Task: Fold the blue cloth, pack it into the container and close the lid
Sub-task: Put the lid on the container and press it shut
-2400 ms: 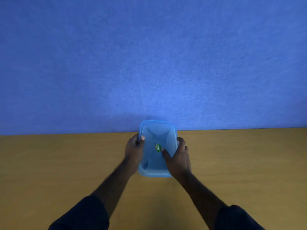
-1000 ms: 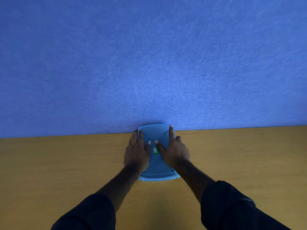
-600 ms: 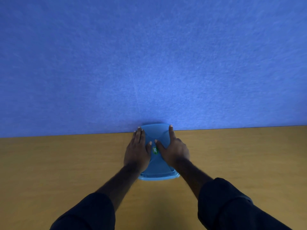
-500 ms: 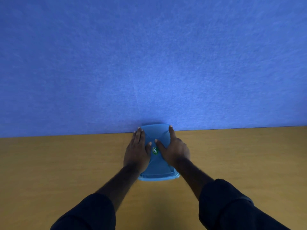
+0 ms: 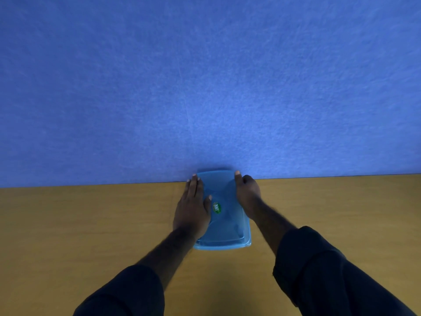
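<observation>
A light blue plastic container (image 5: 225, 244) stands on the wooden table against the blue wall. Its translucent blue lid (image 5: 227, 221) lies on top, with a green round sticker (image 5: 217, 208) near the middle. My left hand (image 5: 193, 210) lies flat on the left half of the lid, fingers stretched toward the wall. My right hand (image 5: 247, 192) sits at the far right rim, thumb on the lid's corner and fingers curled down over the side. The blue cloth does not show; the lid hides the inside.
The yellow-brown table (image 5: 91, 224) runs the full width of the view on both sides of the container. A blue felt wall (image 5: 205, 87) rises directly behind it. My dark sleeves fill the bottom of the view.
My right hand slid off the middle of the lid to its far right rim, uncovering the sticker. The left hand stayed flat on the lid. Earlier the lid was tilted; now it lies level.
</observation>
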Tool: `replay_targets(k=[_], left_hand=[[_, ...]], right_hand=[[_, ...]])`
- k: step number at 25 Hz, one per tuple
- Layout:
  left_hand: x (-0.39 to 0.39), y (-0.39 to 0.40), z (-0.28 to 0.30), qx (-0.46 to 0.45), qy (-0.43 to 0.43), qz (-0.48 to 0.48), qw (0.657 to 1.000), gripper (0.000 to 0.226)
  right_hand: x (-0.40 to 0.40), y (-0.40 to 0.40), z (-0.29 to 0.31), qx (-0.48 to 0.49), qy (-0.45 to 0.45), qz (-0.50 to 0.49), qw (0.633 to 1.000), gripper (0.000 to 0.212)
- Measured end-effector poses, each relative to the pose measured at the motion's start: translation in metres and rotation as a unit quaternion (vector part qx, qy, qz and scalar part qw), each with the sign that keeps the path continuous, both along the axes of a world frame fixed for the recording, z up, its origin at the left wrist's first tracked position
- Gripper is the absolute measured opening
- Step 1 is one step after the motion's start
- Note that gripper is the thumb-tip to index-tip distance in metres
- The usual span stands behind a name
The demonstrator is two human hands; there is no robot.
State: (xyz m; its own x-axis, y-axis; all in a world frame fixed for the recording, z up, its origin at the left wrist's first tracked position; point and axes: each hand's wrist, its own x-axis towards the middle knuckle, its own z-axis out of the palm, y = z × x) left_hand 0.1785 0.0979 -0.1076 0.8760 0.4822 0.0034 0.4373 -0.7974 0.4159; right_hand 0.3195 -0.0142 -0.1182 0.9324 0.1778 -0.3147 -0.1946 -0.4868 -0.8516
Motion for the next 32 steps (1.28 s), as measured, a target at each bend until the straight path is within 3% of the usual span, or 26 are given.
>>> replay_targets(k=[7,13,22,27,32], left_hand=[[0.001,0.000,0.000,-0.007,0.003,0.005,1.000,0.064],[0.003,-0.001,0.001,-0.001,0.008,0.007,1.000,0.062],[0.003,-0.001,0.001,-0.005,0.001,0.008,1.000,0.061],[0.002,0.001,0.007,-0.018,0.028,-0.015,0.999,0.063],[-0.017,-0.006,0.020,0.022,0.045,-0.011,0.999,0.076]], right_hand=[[-0.003,-0.005,0.011,-0.030,0.003,0.013,0.999,0.054],[-0.086,-0.049,-0.005,-0.117,0.006,-0.015,0.993,0.067],[-0.099,-0.056,-0.004,-0.044,-0.042,-0.035,0.998,0.059],[-0.102,-0.056,-0.002,-0.039,-0.002,-0.029,0.999,0.062],[-0.094,-0.064,0.019,-0.077,0.102,0.015,0.992,0.077]])
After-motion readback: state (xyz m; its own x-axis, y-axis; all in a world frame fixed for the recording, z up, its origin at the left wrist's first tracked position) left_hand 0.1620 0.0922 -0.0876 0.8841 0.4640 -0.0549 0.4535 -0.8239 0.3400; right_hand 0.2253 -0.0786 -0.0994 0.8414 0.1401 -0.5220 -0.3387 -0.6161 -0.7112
